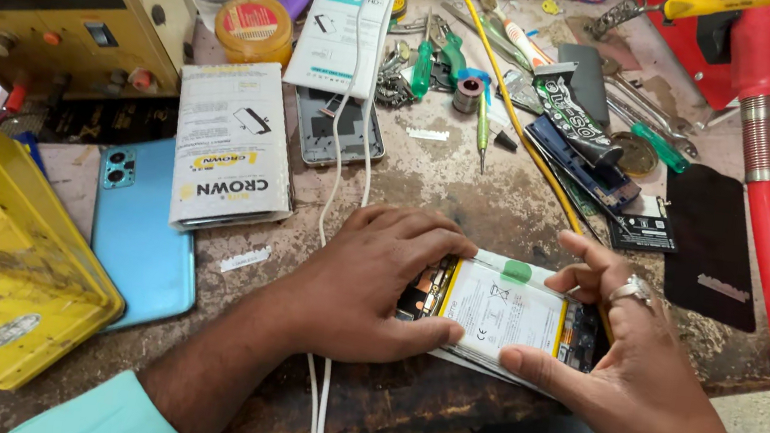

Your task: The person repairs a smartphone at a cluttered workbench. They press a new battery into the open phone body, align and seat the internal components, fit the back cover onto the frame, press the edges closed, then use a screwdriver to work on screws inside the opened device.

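The opened phone (503, 311), its white battery showing, lies near on the worn table (466, 192); left hand (367, 283) and right hand (627, 359) clasp its two ends.

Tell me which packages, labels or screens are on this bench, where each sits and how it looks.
Flat white rectangular packet with black and yellow print: left of centre, beside the light blue phone back.
Slim white box with teal edging: top centre.
Round yellow tin with red label: upper left.
White battery label with yellow borders: inside the opened phone between both hands.
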The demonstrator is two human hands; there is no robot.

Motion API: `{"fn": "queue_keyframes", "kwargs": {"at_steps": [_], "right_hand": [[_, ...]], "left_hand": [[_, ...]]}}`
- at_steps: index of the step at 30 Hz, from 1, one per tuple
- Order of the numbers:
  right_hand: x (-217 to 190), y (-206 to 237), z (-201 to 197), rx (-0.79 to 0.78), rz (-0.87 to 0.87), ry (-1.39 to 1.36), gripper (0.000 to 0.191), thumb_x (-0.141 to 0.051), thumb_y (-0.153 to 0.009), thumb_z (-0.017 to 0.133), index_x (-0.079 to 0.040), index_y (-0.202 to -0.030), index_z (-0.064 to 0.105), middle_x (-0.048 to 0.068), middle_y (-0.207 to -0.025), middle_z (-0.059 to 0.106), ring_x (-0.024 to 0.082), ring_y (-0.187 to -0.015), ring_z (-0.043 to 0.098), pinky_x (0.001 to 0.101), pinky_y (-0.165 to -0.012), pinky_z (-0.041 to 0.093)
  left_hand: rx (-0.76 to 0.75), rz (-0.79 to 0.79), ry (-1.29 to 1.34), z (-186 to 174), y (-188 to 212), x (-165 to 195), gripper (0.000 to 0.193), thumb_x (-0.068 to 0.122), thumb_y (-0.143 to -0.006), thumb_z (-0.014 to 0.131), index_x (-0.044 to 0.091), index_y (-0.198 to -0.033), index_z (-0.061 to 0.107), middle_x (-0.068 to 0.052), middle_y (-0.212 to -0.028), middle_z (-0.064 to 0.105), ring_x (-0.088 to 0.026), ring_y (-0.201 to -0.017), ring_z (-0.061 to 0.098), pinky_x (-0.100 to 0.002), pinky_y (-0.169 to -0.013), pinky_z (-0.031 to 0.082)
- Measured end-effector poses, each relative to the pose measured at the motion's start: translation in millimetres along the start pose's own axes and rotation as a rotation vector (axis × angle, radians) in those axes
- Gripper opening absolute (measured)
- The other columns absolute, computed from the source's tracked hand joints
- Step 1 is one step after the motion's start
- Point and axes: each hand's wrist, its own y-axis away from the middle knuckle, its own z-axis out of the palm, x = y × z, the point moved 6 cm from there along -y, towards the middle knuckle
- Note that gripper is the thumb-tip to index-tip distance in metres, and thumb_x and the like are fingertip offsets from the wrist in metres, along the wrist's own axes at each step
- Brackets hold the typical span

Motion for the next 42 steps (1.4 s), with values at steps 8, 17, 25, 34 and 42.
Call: {"fn": "queue_keyframes", "kwargs": {"at_steps": [8, 17, 25, 34, 42], "right_hand": [[11.7, 5.7, -5.9, -0.134, -0.095, -0.292, 0.077, -0.017, -0.088, 0.073, -0.008, -0.157, 0.039, 0.011, -0.134, 0.062, 0.016, -0.127, 0.058, 0.0293, -0.095, 0.051], [-13.8, 26.0, -9.5, 0.125, -0.181, -0.025, 0.052, -0.024, -0.083, 0.077, -0.01, -0.131, 0.065, 0.007, -0.124, 0.069, 0.018, -0.117, 0.067, 0.0334, -0.095, 0.051], [-36.6, 52.8, -7.2, 0.321, -0.504, 0.306, 0.032, -0.029, -0.075, 0.083, -0.019, -0.105, 0.077, 0.004, -0.125, 0.068, 0.026, -0.125, 0.061, 0.0391, -0.105, 0.048], [-23.5, 64.1, 2.7, 0.373, -0.441, 0.226, 0.023, -0.02, -0.075, 0.085, -0.021, -0.097, 0.078, 0.0, -0.115, 0.073, 0.024, -0.123, 0.066, 0.0381, -0.103, 0.052], [-35.5, 53.7, -1.8, 0.294, -0.446, 0.269, 0.032, -0.026, -0.073, 0.087, -0.018, -0.104, 0.08, 0.0, -0.108, 0.071, 0.023, -0.12, 0.065, 0.0402, -0.104, 0.05]], "left_hand": [[-0.028, -0.038, 0.02, 1.7, 0.7, -3.2, 0.068, 0.048, -0.08, 0.073, 0.012, -0.136, 0.058, -0.013, -0.141, 0.057, -0.032, -0.138, 0.047, -0.049, -0.115, 0.026], [-0.015, -0.036, -0.022, 0.3, 0.6, -3.0, 0.068, 0.048, -0.081, 0.074, 0.012, -0.136, 0.058, -0.014, -0.142, 0.056, -0.032, -0.138, 0.048, -0.049, -0.115, 0.027], [0.206, 0.233, -0.082, -9.0, 9.3, 33.2, 0.04, 0.046, -0.086, 0.078, 0.019, -0.115, 0.071, -0.008, -0.132, 0.062, -0.032, -0.138, 0.052, -0.05, -0.118, 0.031], [0.088, 0.293, -0.017, 4.5, 8.1, 43.8, 0.019, 0.032, -0.087, 0.078, 0.017, -0.098, 0.072, -0.001, -0.104, 0.066, -0.026, -0.116, 0.061, -0.046, -0.11, 0.039], [0.07, 0.291, 0.038, 5.6, 6.9, 43.7, 0.015, 0.028, -0.088, 0.077, 0.016, -0.095, 0.071, -0.001, -0.105, 0.067, -0.025, -0.112, 0.063, -0.042, -0.102, 0.044]]}}
